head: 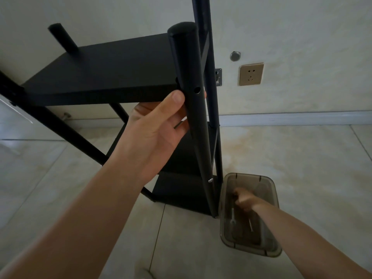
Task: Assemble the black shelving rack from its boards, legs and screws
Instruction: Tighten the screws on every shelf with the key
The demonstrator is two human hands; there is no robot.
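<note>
- The near black leg (193,109) of the rack is grasped by the left grip (157,127), beside the top board (104,71).
- The right grip (242,199) is lowered, fingers curled, into the floor-standing bin (267,248); anything pinched cannot be told.

A home room: tiled floor (281,158), skirting board (291,117), wall socket (251,74).

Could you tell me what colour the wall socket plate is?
The socket plate is gold, seen in the head view.
</note>
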